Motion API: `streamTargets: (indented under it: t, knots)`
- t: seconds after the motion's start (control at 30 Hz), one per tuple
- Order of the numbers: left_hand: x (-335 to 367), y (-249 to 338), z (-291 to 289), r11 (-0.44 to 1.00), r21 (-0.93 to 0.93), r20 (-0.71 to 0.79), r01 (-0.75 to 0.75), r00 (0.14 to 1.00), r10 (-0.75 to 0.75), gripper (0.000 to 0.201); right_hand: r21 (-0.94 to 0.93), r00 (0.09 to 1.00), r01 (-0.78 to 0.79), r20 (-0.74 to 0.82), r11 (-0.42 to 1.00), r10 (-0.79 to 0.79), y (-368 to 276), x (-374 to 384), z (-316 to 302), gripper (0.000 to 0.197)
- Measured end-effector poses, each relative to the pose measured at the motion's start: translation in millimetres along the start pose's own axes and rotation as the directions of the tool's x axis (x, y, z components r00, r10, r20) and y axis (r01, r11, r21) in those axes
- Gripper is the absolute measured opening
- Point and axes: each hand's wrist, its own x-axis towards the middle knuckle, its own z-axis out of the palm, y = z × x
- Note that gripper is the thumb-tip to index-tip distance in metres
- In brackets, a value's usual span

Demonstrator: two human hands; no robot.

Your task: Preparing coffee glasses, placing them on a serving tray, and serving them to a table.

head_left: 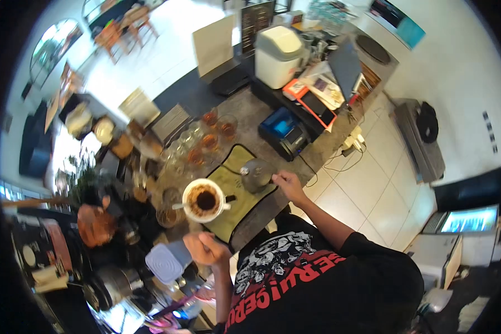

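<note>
My right hand (288, 188) is closed on the handle side of a dark grey metal pot (257, 176), which stands on an olive-green mat (228, 208) with a black border. To its left is a white coffee dripper (191, 188), seen from above. Brown grounds cling round its inner wall and the middle is dark. My left hand (206, 248) hovers just nearer to me than the dripper, apart from it, fingers curled; whether anything is inside them is hidden. Past the mat stand several small glasses (209, 141), some with amber-brown liquid.
A blue-black device (284, 131) with a lit top sits right of the glasses, beside a white bin (278, 58) and an orange-framed tablet (312, 106). Left of me are a blue-grey square lid (166, 263) and a brown rounded vessel (96, 224). The counter edge (264, 214) runs close to my body.
</note>
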Motion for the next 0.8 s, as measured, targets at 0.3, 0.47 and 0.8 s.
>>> streamTargets:
  t: [0.3, 0.47, 0.8]
  knots:
    - [-36, 129, 122, 0.879, -0.472, 0.498, -0.068, 0.802, 0.329, 0.009, 0.122, 0.903, -0.079, 0.428, 0.989, 0.02, -75, -66, -120, 0.038]
    - [-83, 247, 232, 0.703, -0.691, 0.576, -0.17, 0.458, 0.677, 0.023, 0.652, 0.89, -0.357, 0.456, 0.669, 0.03, -84, -126, -243, 0.053]
    - [-178, 383, 382, 0.769, -0.635, 0.771, 0.078, -0.001, 0.637, 0.016, 0.501, 0.995, -0.089, 0.007, 0.861, 0.099, -80, -146, -464, 0.036]
